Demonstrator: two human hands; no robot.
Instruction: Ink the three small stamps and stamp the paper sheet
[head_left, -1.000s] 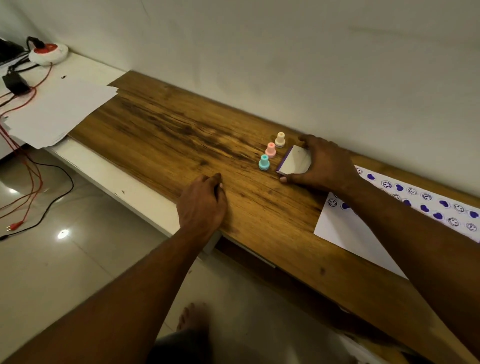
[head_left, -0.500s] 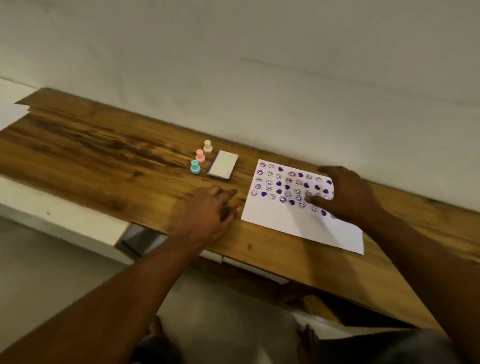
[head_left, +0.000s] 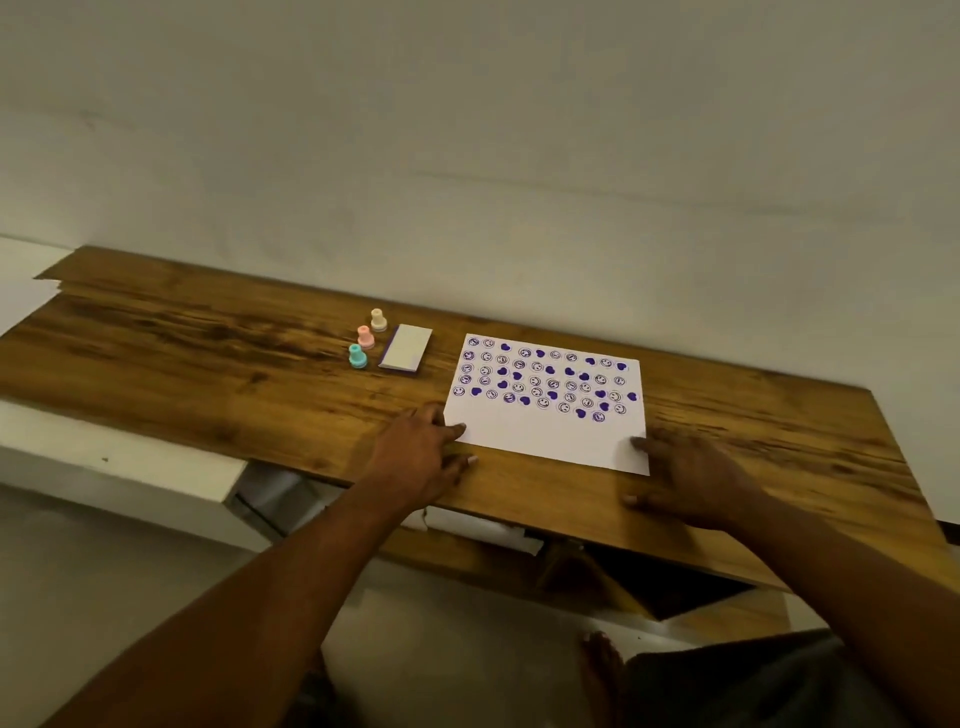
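Observation:
A white paper sheet (head_left: 545, 431) lies flat on the wooden tabletop (head_left: 234, 374), its upper part covered with rows of purple smiley and heart prints. Three small stamps stand upright in a diagonal row left of it: cream (head_left: 378, 319), pink (head_left: 365, 336) and teal (head_left: 356, 356). A shut white ink pad (head_left: 407, 348) with a purple edge lies beside them. My left hand (head_left: 421, 457) rests with fingertips on the sheet's near left corner. My right hand (head_left: 685, 478) lies flat, fingers spread, touching the near right corner. Neither hand holds anything.
A plain pale wall (head_left: 467, 156) rises right behind the tabletop. A lower white surface (head_left: 104, 457) adjoins the wood on the left. Below the front edge are the floor, a dark opening under the table and a bare foot (head_left: 602, 670).
My right hand left the ink pad, crossed the sheet and came to its near right corner. My left hand slid right to the near left corner. The view swung right.

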